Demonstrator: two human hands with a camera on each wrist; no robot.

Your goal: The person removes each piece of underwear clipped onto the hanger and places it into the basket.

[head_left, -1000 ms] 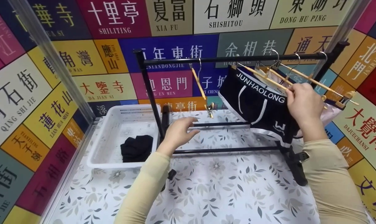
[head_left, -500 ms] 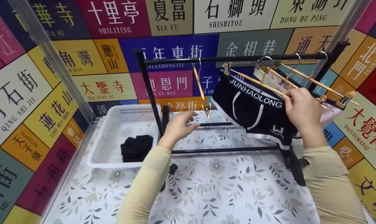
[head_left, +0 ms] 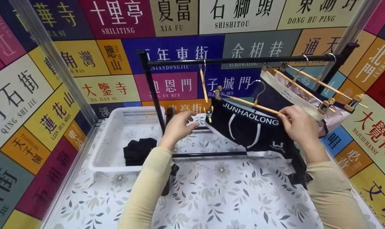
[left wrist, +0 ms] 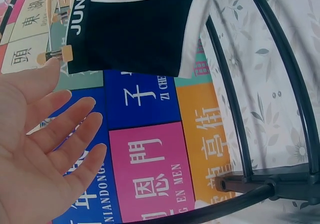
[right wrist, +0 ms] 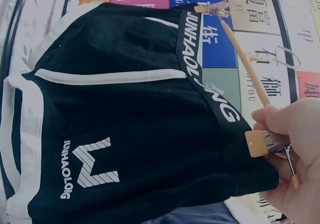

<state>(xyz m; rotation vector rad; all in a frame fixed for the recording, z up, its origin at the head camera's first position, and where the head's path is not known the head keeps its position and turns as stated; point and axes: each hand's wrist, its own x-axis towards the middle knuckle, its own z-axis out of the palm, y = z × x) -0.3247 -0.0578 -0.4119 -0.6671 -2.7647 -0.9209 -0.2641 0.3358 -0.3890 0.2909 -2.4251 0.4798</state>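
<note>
In the head view, a pair of black boxer briefs (head_left: 243, 130) with white trim hangs from the clips of a wooden clip hanger (head_left: 265, 109). My right hand (head_left: 302, 128) grips that hanger's right end; in the right wrist view, thumb and fingers close around the bar beside a clip (right wrist: 257, 143). The hook (head_left: 260, 83) shows below the rail, off it. My left hand (head_left: 179, 127) is held out with its fingers spread and nothing in them. In the left wrist view its thumb tip (left wrist: 52, 63) lies near the hanger's other clip (left wrist: 62, 54); contact is unclear.
A black rack rail (head_left: 237, 61) carries a bare clip hanger (head_left: 203, 86) at left and hangers with pale pink clothing (head_left: 337, 117) at right. On the left, a white basket (head_left: 98, 143) holds crumpled black cloth (head_left: 139, 152). A floral cloth (head_left: 221, 197) covers the table.
The right hand has brought the hanger with the boxer briefs off the rail, down and left toward me. My left hand has shifted slightly, still spread.
</note>
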